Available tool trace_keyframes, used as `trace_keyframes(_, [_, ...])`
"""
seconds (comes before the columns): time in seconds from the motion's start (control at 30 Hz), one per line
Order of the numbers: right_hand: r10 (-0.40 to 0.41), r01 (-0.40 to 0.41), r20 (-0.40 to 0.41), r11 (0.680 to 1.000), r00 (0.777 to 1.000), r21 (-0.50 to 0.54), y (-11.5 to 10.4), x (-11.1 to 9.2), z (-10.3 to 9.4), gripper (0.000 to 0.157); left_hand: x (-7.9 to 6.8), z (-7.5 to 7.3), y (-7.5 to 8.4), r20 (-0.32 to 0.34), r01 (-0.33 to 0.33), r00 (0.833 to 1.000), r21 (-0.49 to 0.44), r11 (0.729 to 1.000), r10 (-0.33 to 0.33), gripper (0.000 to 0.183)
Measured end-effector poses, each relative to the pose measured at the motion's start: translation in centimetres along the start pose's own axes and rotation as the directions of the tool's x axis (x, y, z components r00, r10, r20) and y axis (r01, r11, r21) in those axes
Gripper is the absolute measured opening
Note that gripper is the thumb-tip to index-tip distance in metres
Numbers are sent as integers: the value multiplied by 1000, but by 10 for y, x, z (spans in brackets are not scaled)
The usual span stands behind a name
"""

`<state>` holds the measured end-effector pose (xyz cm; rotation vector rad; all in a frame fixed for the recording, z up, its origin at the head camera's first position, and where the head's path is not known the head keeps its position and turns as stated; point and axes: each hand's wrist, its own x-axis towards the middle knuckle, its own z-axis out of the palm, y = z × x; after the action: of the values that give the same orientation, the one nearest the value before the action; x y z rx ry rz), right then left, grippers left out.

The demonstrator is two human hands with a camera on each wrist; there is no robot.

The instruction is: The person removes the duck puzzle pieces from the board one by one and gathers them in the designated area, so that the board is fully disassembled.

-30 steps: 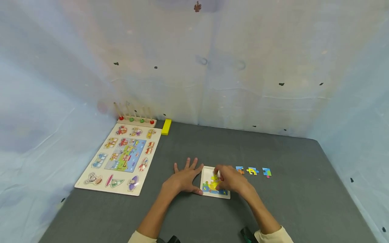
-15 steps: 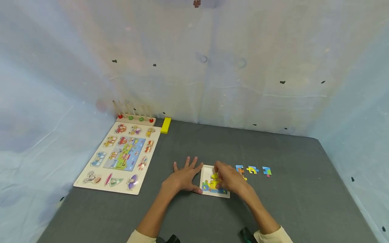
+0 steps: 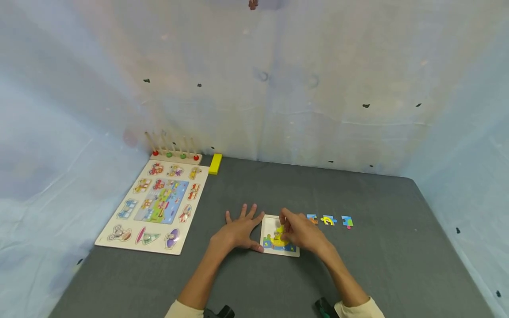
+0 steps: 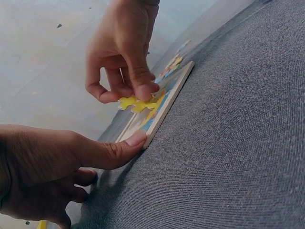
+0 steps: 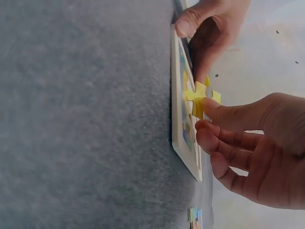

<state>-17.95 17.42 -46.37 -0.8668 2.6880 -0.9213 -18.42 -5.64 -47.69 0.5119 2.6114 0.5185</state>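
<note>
Wide grey tabletop (image 3: 381,256) around tray edges (image 3: 281,254), left fingers (image 3: 251,213) straight, right fingers (image 3: 284,215) tight on yellow piece (image 5: 198,93)

A grey table (image 3: 381,256) bears a picture board (image 3: 165,202), peg stand (image 3: 188,160), yellow block (image 3: 215,164), puzzle tray (image 3: 270,224) and loose pieces (image 3: 347,220).

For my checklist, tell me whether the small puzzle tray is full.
Not full: the small puzzle tray shows bare backing, and loose pieces lie to its right.

left grip (image 3: 238,232) splayed (fingers (image 3: 244,211) fanned), right grip (image 3: 302,230) pinching, forearms (image 3: 202,278) angled inward
</note>
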Motion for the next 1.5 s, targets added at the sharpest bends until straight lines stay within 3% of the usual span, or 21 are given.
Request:
trace_keyframes(0.17, [-24, 24, -6, 998, 1000, 56, 3, 0, -3, 19, -2, 0, 1, 1, 2, 1000, -14, 1000, -2, 103])
trace_keyframes(0.4, [26, -24, -86, 999, 996, 31, 3, -5, -15, 15, -3, 3, -1, -9, -10, 1000, -17, 1000, 10, 104])
trace_keyframes(0.73, [137, -127, -250, 990, 959, 54, 30, -40, -52, 15, -1, 0, 0, -16, -31, 999, -36, 999, 31, 106])
trace_keyframes(0.97, [268, -257, -207, 963, 941, 82, 51, -66, -73, 14, -1, 5, -3, -21, -15, 1000, -46, 999, 14, 107])
trace_keyframes(1.2, [359, -349, -62, 928, 931, 128, 77, -77, -65, 11, -2, 5, -3, -24, -14, 1000, -55, 998, 12, 107])
trace_keyframes(1.5, [422, -422, -96, 906, 901, 28, 75, -72, -60, 12, -1, 2, -1, -15, -24, 1000, -64, 998, 24, 107])
